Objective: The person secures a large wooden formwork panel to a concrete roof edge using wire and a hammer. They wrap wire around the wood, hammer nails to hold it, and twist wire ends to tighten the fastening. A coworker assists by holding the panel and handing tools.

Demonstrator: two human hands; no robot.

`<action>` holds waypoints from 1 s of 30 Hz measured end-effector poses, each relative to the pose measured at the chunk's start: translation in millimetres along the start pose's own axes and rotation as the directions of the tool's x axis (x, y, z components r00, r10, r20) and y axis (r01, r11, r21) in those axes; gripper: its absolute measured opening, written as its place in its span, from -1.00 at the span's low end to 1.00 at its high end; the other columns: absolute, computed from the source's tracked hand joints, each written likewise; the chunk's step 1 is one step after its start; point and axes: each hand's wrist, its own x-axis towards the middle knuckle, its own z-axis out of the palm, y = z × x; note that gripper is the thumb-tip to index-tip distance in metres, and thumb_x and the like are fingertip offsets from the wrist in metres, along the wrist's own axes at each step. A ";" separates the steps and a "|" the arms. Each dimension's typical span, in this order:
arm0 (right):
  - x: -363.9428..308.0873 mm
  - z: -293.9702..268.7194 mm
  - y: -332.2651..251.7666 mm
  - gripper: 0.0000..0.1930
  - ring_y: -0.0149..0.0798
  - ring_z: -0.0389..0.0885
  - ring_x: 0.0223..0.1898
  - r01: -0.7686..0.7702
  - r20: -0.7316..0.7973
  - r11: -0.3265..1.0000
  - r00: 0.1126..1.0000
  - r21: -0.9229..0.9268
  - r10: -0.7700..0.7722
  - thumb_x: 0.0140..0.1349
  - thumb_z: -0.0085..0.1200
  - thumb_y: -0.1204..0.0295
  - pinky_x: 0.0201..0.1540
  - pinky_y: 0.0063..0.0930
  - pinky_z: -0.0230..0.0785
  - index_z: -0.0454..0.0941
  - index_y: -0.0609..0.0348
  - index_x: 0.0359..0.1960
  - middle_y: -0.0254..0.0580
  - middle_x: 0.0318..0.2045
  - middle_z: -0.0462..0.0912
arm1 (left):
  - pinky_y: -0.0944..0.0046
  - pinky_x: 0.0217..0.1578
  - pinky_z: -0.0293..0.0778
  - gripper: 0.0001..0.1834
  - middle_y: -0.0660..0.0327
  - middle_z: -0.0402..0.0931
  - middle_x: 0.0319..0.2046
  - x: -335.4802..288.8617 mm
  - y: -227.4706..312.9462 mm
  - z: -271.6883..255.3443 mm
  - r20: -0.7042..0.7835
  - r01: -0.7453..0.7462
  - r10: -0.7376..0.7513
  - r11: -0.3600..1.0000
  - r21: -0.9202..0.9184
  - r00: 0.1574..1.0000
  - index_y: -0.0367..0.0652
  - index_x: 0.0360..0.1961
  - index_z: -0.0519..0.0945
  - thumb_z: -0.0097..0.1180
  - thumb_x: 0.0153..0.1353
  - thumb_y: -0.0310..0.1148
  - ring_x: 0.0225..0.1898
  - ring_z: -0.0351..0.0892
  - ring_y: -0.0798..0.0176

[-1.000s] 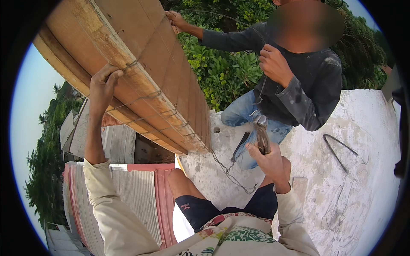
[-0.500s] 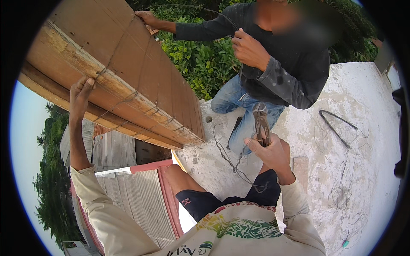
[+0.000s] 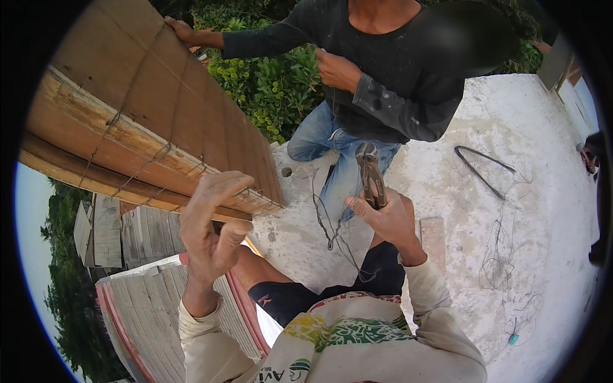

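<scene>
My left hand (image 3: 214, 223) is off the wood, in front of the lower end of a tall brown wooden panel form (image 3: 185, 108); its thumb and fingers are apart and I see nothing in them. Thin dark wire (image 3: 137, 172) is wrapped in several bands around the form's boards and edge. In my right hand (image 3: 389, 220) is a pair of pliers (image 3: 370, 172), jaws pointing up and away from me. A loose bent wire (image 3: 329, 236) hangs or lies just left of that hand; which, I cannot tell.
Facing me, a co-worker in a dark shirt (image 3: 396, 76) rests one hand (image 3: 181, 30) on the form. A bent dark rod (image 3: 479, 171) and tangled thin wire (image 3: 498, 262) lie on the pale concrete slab (image 3: 447, 210). Lower left is a corrugated roof (image 3: 153, 313) beyond the slab's edge.
My left hand has let go of the wire at the form's edge and come down and right, toward me. The right hand still grips the pliers. The whole view has shifted slightly.
</scene>
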 end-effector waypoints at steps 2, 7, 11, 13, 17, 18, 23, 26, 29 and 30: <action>-1.7 -0.4 0.0 -0.53 -0.56 0.16 -0.51 -0.003 -0.031 0.999 1.000 -0.050 0.002 0.41 0.34 0.08 -0.50 -0.45 0.03 0.42 0.12 -0.48 -0.57 -0.57 0.26 | -0.05 0.16 0.49 -0.34 -0.03 0.66 0.02 -12.6 6.0 50.6 0.198 -0.024 0.037 0.998 -0.066 0.980 -0.32 0.10 0.65 0.49 0.16 0.00 0.07 0.65 -0.10; -9.3 -13.3 14.0 -0.55 -0.55 0.28 -0.51 -0.109 -0.016 0.993 0.994 -0.034 0.109 0.47 0.23 0.00 -0.46 -0.49 0.18 0.52 0.15 -0.37 -0.53 -0.58 0.38 | -0.12 0.19 0.53 -0.70 0.09 0.72 -0.16 -27.0 -18.7 110.5 0.256 -0.067 0.136 0.962 -0.263 0.957 -0.24 -0.01 0.70 0.35 0.34 -0.30 -0.04 0.73 -0.03; -9.6 -25.4 48.2 -0.55 -0.48 0.41 -0.46 -0.064 0.077 0.998 0.995 0.014 0.062 0.55 0.11 0.02 -0.37 -0.46 0.32 0.66 0.24 -0.03 -0.42 -0.54 0.54 | 0.09 -0.02 0.61 -0.82 0.11 0.65 -0.30 -41.9 -31.5 126.6 0.157 0.329 -0.290 0.803 -0.497 0.944 -0.31 -0.11 0.69 0.24 0.46 -0.38 -0.21 0.67 0.24; -9.3 -27.7 69.2 -0.55 -0.43 0.46 -0.42 0.028 0.083 0.999 0.996 -0.030 -0.026 0.58 0.06 0.08 -0.31 -0.42 0.35 0.62 0.26 0.15 -0.37 -0.51 0.58 | 0.20 -0.14 0.63 -0.79 0.15 0.61 -0.42 -39.8 -48.2 125.0 0.033 0.263 -0.274 0.873 -0.412 0.961 -0.33 -0.11 0.69 0.20 0.51 -0.36 -0.30 0.63 0.34; -33.4 -54.9 105.2 -0.53 -0.39 0.52 -0.34 0.011 0.101 0.941 0.995 -0.338 0.024 0.59 0.04 0.16 -0.23 -0.37 0.40 0.56 0.25 0.31 -0.33 -0.47 0.62 | 0.36 -0.27 0.55 -0.68 0.27 0.55 -0.52 -41.0 -69.9 122.5 0.039 0.423 -0.493 0.701 -0.575 0.869 -0.42 -0.09 0.70 0.18 0.54 -0.28 -0.49 0.49 0.46; -42.1 -61.9 115.4 -0.55 -0.38 0.52 -0.35 0.018 0.039 0.938 0.999 -0.346 -0.004 0.59 0.04 0.17 -0.23 -0.37 0.41 0.57 0.23 0.30 -0.30 -0.46 0.62 | 0.38 -0.31 0.52 -0.67 0.25 0.58 -0.50 -42.5 -73.1 121.6 0.077 0.454 -0.497 0.704 -0.546 0.864 -0.43 -0.06 0.69 0.17 0.55 -0.28 -0.50 0.47 0.47; -91.0 -105.1 195.4 -0.66 -0.27 0.53 -0.39 -0.331 -0.321 0.940 0.902 -0.089 0.287 0.55 0.07 0.24 -0.25 -0.34 0.43 0.63 0.17 0.19 -0.14 -0.44 0.61 | 0.43 -0.38 0.47 -0.66 0.14 0.74 -0.33 -54.5 -79.3 129.7 0.246 0.602 -0.565 0.620 -0.503 0.788 -0.45 0.03 0.66 0.12 0.56 -0.29 -0.50 0.45 0.49; -132.4 -138.2 265.5 -0.70 -0.03 0.67 -0.35 -0.519 -0.551 0.843 0.749 -0.145 0.367 0.50 0.09 0.27 -0.21 -0.23 0.50 0.64 0.22 0.07 0.05 -0.38 0.67 | 0.47 -0.43 0.41 -0.65 0.07 0.79 -0.18 -58.7 -83.7 140.6 0.290 0.637 -0.582 0.580 -0.508 0.760 -0.43 0.08 0.65 0.09 0.57 -0.30 -0.51 0.44 0.51; -171.1 -153.3 345.2 -0.68 0.25 0.75 -0.21 -0.665 -0.749 0.683 0.609 -0.302 0.261 0.42 0.10 0.31 -0.13 -0.02 0.55 0.60 0.28 0.05 0.22 -0.27 0.74 | 0.52 -0.48 0.34 -0.64 0.09 0.79 -0.13 -60.1 -87.2 151.7 0.361 0.647 -0.547 0.535 -0.544 0.756 -0.40 0.16 0.62 0.10 0.57 -0.31 -0.49 0.44 0.54; -185.3 -155.5 369.6 -0.67 0.29 0.74 -0.17 -0.676 -0.757 0.654 0.609 -0.340 0.236 0.39 0.10 0.33 -0.10 0.03 0.54 0.58 0.29 0.06 0.26 -0.24 0.74 | 0.52 -0.49 0.34 -0.63 0.08 0.78 -0.11 -60.3 -87.7 154.0 0.390 0.666 -0.555 0.484 -0.567 0.735 -0.40 0.18 0.61 0.09 0.57 -0.29 -0.48 0.46 0.53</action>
